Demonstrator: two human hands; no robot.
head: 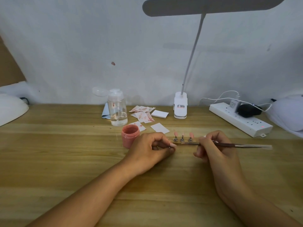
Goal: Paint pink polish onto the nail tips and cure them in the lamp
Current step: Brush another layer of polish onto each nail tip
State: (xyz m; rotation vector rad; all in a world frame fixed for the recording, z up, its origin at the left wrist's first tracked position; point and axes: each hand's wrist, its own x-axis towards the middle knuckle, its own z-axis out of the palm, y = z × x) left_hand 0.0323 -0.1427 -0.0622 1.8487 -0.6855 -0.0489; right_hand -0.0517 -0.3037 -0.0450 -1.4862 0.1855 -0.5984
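- The right hand (213,145) pinches a thin dark-handled brush (237,145). Its tip lies just in front of the three pink nail tips on small metal stands (182,136) at frame centre, so a shaky stroke may knock one over.
- The left hand (150,148), fingers curled, pinches a small pale piece (173,145); what it is I cannot tell.
- The open round pink polish jar (130,135) is just beside this hand and could tip.
- The white dome curing lamp (11,108) at the left edge is well apart, so wet tips may smear when carried.
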